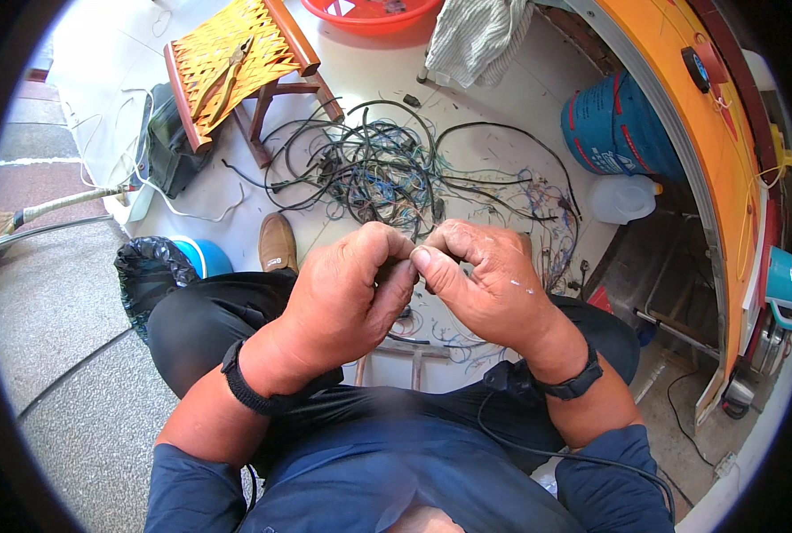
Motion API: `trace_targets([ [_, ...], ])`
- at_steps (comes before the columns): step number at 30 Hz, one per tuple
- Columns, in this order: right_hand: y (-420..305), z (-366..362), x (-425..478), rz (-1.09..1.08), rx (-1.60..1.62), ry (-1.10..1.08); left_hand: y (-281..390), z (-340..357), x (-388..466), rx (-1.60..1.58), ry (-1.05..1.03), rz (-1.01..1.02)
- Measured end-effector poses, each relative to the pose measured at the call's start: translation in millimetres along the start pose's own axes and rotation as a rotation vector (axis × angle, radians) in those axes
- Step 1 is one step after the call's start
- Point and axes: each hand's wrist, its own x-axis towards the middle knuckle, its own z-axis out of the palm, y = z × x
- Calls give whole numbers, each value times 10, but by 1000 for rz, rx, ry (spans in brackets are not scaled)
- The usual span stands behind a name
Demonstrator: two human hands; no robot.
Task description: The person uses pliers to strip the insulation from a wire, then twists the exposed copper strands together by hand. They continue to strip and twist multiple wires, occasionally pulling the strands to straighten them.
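Note:
My left hand [356, 286] and my right hand [486, 280] meet in front of me, thumbs and forefingers pinched together with the tips touching. Whatever lies between the fingertips is too small or too hidden to make out. Just beyond them, on the pale tiled floor [502, 100], spreads a tangled heap of black cables and thin coloured wires [376, 166]. Short wire offcuts and small dark plug-like pieces are scattered around it. A pair of pliers [226, 80] with yellowish handles rests on a folding stool with a woven yellow seat [256, 33], up and to the left.
A red basin [376, 25] stands at the far side, near a striped cloth [479, 40]. Along the right are a blue bucket [619, 126], a translucent plastic jug [622, 200] and an orange board [695, 133]. A bag-lined bin [146, 273] sits beside my left knee.

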Motion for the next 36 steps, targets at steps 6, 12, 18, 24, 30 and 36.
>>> trace_targets([
  [6,46,55,-34,86,150,52,3,-79,5,34,-104,9],
  [12,29,31,-46,51,87,22,72,-149,50,112,-130,37],
  [18,-76,7,-16,69,65,-33,111,-183,65,42,-218,-4],
  [24,-24,-15,-2,103,107,-168,129,-140,44,111,-184,15],
  [30,-7,22,-52,312,453,-190,282,-165,41,-435,-327,-481],
  [36,-70,39,-61,377,598,-128,274,-106,3,-935,-232,-617],
])
